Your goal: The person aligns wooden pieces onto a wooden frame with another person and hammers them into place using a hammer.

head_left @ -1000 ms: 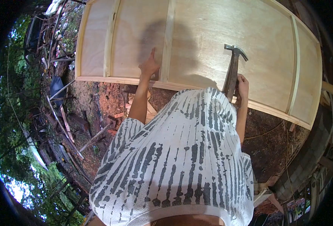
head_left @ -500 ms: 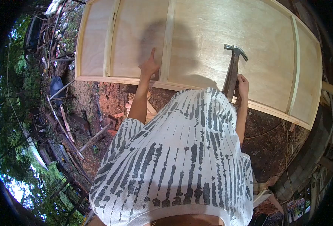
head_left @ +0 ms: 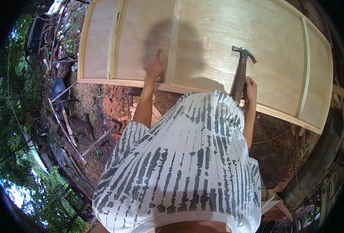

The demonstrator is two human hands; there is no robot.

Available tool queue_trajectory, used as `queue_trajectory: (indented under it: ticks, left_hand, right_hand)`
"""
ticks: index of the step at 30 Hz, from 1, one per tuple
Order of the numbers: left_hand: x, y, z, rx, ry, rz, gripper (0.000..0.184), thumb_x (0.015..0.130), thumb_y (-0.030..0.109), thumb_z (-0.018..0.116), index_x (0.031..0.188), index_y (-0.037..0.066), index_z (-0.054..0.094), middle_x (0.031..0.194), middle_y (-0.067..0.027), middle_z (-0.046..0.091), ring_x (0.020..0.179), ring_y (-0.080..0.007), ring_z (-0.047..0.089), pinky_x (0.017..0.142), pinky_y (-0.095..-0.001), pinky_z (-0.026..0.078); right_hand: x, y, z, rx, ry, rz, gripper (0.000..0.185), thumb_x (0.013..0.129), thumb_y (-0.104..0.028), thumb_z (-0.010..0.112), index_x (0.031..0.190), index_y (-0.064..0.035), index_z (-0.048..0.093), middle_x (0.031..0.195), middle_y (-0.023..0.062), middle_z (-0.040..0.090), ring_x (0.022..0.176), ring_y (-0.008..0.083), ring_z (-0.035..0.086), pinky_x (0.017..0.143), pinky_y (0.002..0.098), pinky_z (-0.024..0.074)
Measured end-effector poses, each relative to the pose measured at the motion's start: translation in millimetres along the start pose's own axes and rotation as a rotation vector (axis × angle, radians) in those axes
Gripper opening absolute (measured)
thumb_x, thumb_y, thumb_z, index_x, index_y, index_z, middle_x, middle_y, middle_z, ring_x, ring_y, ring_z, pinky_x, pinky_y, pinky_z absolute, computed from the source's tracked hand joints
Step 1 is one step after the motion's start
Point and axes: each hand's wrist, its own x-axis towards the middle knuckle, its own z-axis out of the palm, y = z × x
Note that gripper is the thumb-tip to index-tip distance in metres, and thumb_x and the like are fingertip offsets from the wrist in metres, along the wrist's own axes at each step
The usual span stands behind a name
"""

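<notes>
My left hand (head_left: 154, 70) rests over the plywood panel (head_left: 141, 35), near its front rail, in the shade of my head. Its index finger points forward across the wood and the thumb stands out to the side; nothing shows in it. Farther right, my right hand (head_left: 251, 89) is closed at the side of a claw hammer (head_left: 239, 75) and seems to grip its handle. The hammer's metal head lies away from me over the panel, claw to the right. My shirt hides the handle's lower end.
Pale wooden battens (head_left: 174, 42) frame and divide the panel. Wood offcuts (head_left: 155, 112) lie on the ground below its front edge. At left are a dark blue object (head_left: 58, 92), poles (head_left: 67, 134) and greenery. A curved, dark block-like edge (head_left: 302, 186) runs along the right.
</notes>
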Motion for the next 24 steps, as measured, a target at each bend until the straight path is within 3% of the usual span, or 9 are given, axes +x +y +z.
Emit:
queue_trajectory:
  ticks: [4,7,9,19,21,24]
  left_hand:
    - [-0.1,-0.3,-1.0,-0.013,-0.001,0.027,0.108,0.071,0.025,0.065,0.164,0.039,0.011,0.111,-0.0277,0.071,0.105,-0.0507,0.067,0.092,-0.0627,0.048]
    - [7.8,-6.6,8.0,0.021,0.034,0.020,0.109,0.072,0.024,0.067,0.164,0.038,0.010,0.103,-0.0222,0.074,0.099,-0.0458,0.070,0.090,-0.0629,0.046]
    - [8.6,-7.7,8.5,0.010,0.017,0.027,0.107,0.073,0.026,0.067,0.164,0.038,0.011,0.104,-0.0219,0.074,0.099,-0.0464,0.070,0.090,-0.0635,0.046]
    - [10.0,-8.1,11.1,0.047,0.066,0.037,0.100,0.080,0.038,0.066,0.164,0.038,0.012,0.104,-0.0239,0.074,0.099,-0.0466,0.069,0.088,-0.0634,0.047]
    - [10.4,-7.3,9.0,0.048,0.020,0.018,0.099,0.081,0.042,0.065,0.164,0.038,0.011,0.102,-0.0243,0.073,0.098,-0.0467,0.070,0.088,-0.0620,0.048]
    - [7.7,-6.8,6.2,0.058,0.036,0.035,0.099,0.081,0.045,0.066,0.164,0.037,0.011,0.101,-0.0247,0.073,0.097,-0.0471,0.070,0.087,-0.0607,0.049]
  right_hand:
    - [-2.9,-1.6,6.5,0.039,0.023,-0.023,0.026,0.107,-0.021,0.053,0.107,-0.0050,0.073,0.077,-0.0029,0.064,0.059,0.0073,0.052,0.053,0.0255,0.0413]
    - [-11.2,-11.3,11.6,0.020,0.040,-0.013,0.025,0.107,-0.020,0.053,0.106,-0.0049,0.073,0.077,-0.0029,0.064,0.059,0.0071,0.051,0.053,0.0254,0.0409]
    - [-12.7,-12.5,13.5,0.047,0.055,-0.019,0.026,0.107,-0.022,0.053,0.100,-0.0052,0.072,0.074,-0.0041,0.062,0.053,0.0039,0.047,0.047,0.0227,0.0338]
    - [-5.0,-4.4,11.2,0.087,0.055,-0.051,0.025,0.107,-0.020,0.053,0.103,-0.0031,0.072,0.076,-0.0028,0.064,0.055,0.0045,0.049,0.048,0.0227,0.0358]
    - [-2.8,-1.9,5.4,0.045,0.016,-0.026,0.026,0.107,-0.021,0.053,0.109,-0.0048,0.073,0.080,-0.0024,0.066,0.064,0.0067,0.055,0.057,0.0251,0.0440]
    - [0.3,0.8,2.2,0.022,0.010,-0.021,0.026,0.107,-0.021,0.053,0.109,-0.0049,0.073,0.080,-0.0025,0.066,0.064,0.0069,0.055,0.057,0.0250,0.0440]
